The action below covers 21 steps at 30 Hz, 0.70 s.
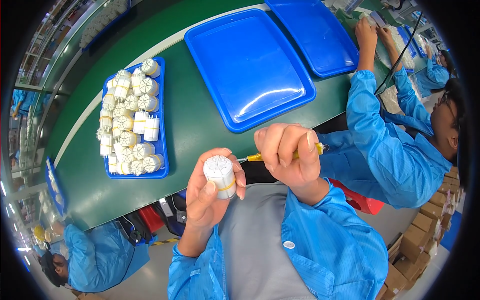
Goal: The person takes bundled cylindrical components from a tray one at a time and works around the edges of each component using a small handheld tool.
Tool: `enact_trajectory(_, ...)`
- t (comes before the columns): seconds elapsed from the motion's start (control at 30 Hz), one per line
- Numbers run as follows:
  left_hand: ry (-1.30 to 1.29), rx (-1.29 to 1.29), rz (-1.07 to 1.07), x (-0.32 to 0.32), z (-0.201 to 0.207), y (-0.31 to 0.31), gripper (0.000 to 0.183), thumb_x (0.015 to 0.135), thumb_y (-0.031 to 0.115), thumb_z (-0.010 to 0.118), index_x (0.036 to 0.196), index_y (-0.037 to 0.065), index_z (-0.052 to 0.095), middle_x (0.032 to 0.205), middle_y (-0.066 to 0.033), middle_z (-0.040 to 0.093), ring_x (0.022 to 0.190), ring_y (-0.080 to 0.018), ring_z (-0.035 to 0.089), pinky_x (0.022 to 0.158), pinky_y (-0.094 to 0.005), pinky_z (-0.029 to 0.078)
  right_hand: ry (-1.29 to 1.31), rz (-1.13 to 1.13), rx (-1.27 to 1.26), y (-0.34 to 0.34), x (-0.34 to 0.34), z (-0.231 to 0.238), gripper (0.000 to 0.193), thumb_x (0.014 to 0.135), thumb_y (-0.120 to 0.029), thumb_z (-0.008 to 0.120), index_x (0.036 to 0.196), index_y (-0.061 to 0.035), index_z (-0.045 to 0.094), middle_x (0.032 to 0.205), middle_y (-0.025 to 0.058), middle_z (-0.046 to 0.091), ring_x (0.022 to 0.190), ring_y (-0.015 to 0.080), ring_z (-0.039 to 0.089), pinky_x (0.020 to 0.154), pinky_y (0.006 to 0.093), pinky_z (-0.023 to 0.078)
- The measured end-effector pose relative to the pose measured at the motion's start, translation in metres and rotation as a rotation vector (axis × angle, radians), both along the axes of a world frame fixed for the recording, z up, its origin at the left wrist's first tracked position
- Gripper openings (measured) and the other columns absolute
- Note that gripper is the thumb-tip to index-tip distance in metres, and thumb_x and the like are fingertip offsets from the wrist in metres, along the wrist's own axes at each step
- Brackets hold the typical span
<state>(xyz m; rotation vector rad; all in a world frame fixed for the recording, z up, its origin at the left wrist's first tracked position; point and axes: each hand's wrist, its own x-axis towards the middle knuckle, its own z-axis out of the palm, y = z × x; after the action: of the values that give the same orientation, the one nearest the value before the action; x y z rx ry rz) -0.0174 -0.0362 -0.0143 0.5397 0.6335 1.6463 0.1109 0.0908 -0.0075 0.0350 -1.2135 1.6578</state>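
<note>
My left hand (202, 197) is closed around a white cylindrical bundle of parts (220, 172) with a yellow band about its lower half. Its round top, divided into segments, faces up. In my right hand (290, 152) is a small screwdriver (255, 157) with a yellow translucent handle, its fingers wrapped round it. The thin metal shaft points left at the bundle's side, by my left fingertips; whether the tip touches cannot be made out. Both hands are held in front of my body, near the table's front edge.
On the green table (185, 120), a blue tray (162, 125) at left holds several similar banded white bundles (129, 139). A large bare blue tray (245, 60) lies ahead, and another blue tray (320, 40) sits beyond it. Co-workers in blue sit at right (385, 135) and lower left (95, 255).
</note>
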Motion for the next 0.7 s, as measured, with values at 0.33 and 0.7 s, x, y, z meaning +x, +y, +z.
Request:
enact_trajectory(0.33,-0.132,-0.02,-0.022,0.0008,0.0007,0.0007,0.062,0.094,0.035,0.055,0.138,-0.005,0.038,0.109,-0.0177,0.055,0.09,-0.0244,0.059,0.07,-0.0345,0.051,-0.008,0.006,-0.016,0.0,0.0028,0.0008,0.051,0.104,-0.033,0.035,0.063,-0.006,0.048,0.062,0.012,0.058,0.051,0.0128,0.039,0.049,0.0286,0.034)
enact_trajectory(0.7,-0.121,-0.014,-0.006,0.001,-0.0008,0.0024,0.063,0.093,0.035,0.058,0.14,-0.001,0.036,0.11,-0.0147,0.052,0.088,-0.0224,0.058,0.067,-0.0324,0.05,0.003,0.01,-0.02,0.003,0.0031,0.005,0.05,0.104,-0.032,0.034,0.063,-0.0061,0.048,0.062,0.0122,0.058,0.051,0.0127,0.04,0.05,0.0282,0.034)
